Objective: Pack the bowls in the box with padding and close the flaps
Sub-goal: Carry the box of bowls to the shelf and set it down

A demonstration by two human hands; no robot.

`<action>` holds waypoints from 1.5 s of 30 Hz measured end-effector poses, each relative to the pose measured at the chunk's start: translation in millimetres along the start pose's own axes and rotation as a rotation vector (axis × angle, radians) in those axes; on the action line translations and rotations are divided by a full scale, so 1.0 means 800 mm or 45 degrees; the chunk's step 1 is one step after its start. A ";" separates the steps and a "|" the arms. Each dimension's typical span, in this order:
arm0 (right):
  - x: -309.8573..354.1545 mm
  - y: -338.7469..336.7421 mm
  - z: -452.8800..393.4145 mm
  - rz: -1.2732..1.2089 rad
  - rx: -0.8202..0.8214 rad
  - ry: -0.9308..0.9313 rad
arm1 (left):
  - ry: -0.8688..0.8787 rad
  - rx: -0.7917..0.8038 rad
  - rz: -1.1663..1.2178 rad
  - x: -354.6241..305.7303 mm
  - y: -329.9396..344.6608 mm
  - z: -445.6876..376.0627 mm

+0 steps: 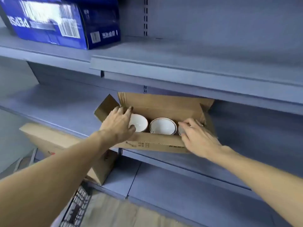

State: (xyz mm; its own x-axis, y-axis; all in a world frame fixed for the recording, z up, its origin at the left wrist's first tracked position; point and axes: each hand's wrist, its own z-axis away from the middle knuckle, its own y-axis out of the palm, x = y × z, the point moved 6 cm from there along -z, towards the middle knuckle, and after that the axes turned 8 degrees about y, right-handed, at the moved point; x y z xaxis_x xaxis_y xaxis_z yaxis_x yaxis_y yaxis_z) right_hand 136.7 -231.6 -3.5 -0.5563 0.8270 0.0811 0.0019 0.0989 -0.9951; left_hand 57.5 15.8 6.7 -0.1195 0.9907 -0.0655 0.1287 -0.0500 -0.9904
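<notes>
An open cardboard box sits on the middle grey shelf with its flaps up. Inside are white bowls: one at the left, a stack with a thin coloured rim in the middle, and one at the right, mostly hidden. My left hand curls over the left bowl's rim at the box's left end, thumb on the near side. My right hand rests over the right bowl, fingers on its rim. No padding shows.
The upper shelf edge hangs low over the box. A blue printed carton stands on the top shelf at left. A second cardboard box sits lower left. A dark wire basket is on the floor.
</notes>
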 end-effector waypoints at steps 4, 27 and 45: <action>-0.029 0.016 -0.044 -0.019 0.063 0.122 | -0.068 0.117 -0.166 0.024 0.045 -0.021; -0.180 0.080 -0.053 -0.235 0.059 1.183 | -0.847 0.011 0.379 0.092 0.110 -0.050; -0.236 0.035 0.121 -0.409 -0.033 1.329 | -0.602 -0.109 0.354 -0.018 0.058 0.021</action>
State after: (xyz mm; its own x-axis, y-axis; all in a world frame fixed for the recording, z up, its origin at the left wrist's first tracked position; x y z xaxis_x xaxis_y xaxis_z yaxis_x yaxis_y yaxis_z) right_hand 161.1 -438.4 -51.9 0.4448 0.8214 0.3570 0.0067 0.3956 -0.9184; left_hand 48.4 -2.9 -40.5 -0.4960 0.7756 -0.3904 0.2960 -0.2717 -0.9157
